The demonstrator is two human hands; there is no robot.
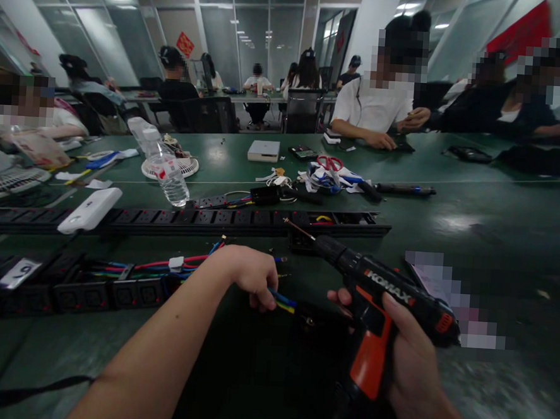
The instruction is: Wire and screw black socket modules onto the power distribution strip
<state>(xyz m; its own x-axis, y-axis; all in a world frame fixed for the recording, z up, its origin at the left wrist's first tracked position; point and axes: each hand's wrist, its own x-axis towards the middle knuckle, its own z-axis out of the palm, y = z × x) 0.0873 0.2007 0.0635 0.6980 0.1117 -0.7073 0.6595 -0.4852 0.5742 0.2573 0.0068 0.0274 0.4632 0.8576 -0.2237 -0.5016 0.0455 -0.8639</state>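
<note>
My right hand (409, 344) is wrapped round the grip of a black and orange cordless drill (374, 285), its long bit pointing up and left with what looks like a small screw at the tip. The fingers of my left hand (254, 277) are closed on blue and yellow-green wires (284, 301). Those wires run into a dark part (315, 322) below the drill, whose shape is lost in shadow. Left of my forearm lies a black power strip (137, 292) with red, blue and green wires (163, 265) showing along its open body.
A second long socket strip (241, 220) crosses the green table (498, 216), with a white box-shaped device (90, 210) on it. Behind stand a water bottle (168, 171), red-handled scissors (330, 164) and a white box (263, 151). A person in white (376, 108) works across the table.
</note>
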